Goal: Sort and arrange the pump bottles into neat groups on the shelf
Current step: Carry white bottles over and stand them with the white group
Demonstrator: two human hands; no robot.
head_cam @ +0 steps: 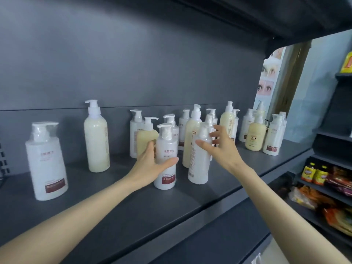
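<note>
Pump bottles stand scattered on a dark grey shelf [114, 197]. My left hand [150, 164] grips a white bottle with a red label [165, 176] near the shelf's middle, thumb across its front and fingers behind. My right hand [223, 149] is spread open just right of a slim white bottle [199, 164], with the thumb at its shoulder. A tall cream bottle [190, 141] and a short cream bottle [145, 140] stand close behind. Another white red-label bottle [46, 162] stands far left, a tall cream one [97, 143] beside it.
Several more white and cream bottles crowd the back [228, 122] and the right end [255, 136] of the shelf. A shelf board hangs overhead [285, 20]. To the right, another rack [327, 187] holds snack packets and yellow bottles.
</note>
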